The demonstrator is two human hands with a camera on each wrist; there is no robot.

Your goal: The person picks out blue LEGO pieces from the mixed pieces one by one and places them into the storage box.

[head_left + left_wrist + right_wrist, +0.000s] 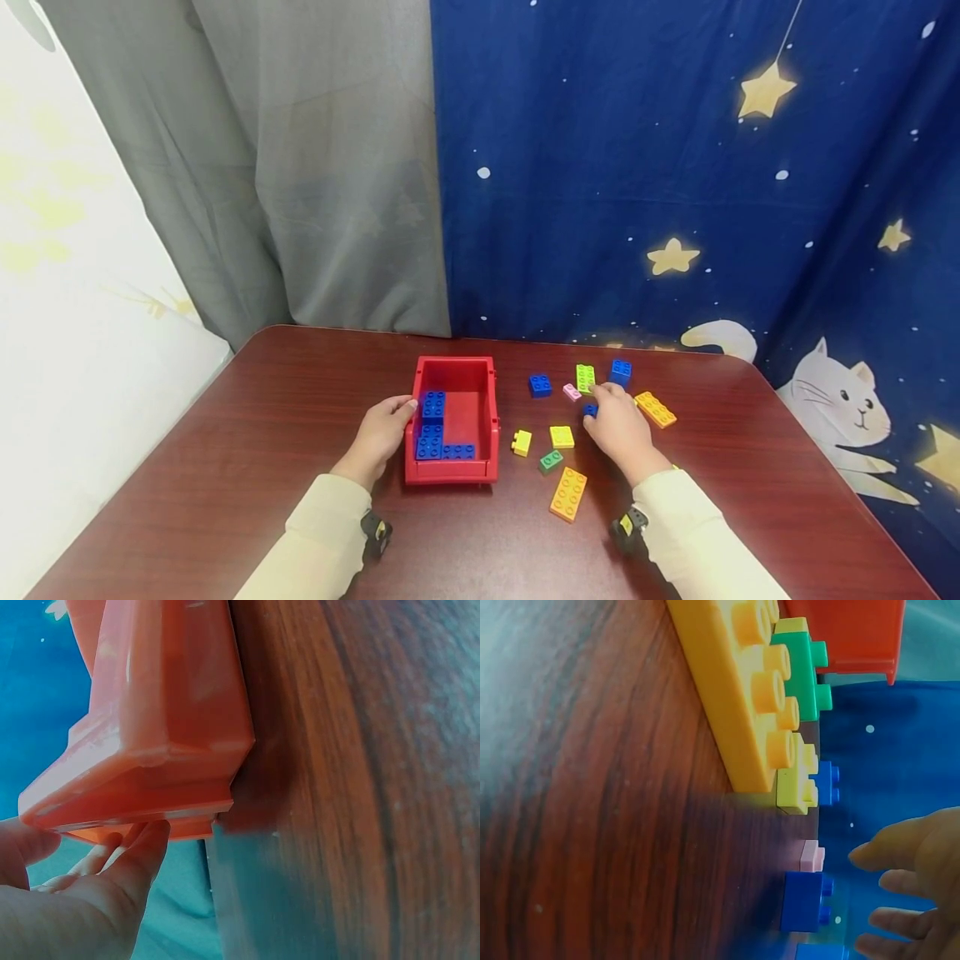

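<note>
red bin (452, 473) w/ blue bricks (432, 406) | L hand (379, 437) grips bin | R hand (621, 423), fingers apart

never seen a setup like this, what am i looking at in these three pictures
No machine here: just a person's bare left hand and right hand. The wide picture comes from a camera on the head; the sideways close-ups come from the left wrist camera and right wrist camera. On the brown table sits a red box with blue bricks inside, and to its right lie loose bricks in several colours. The left hand holds the red box. The right hand hovers by a blue brick, apparently holding nothing.
</note>
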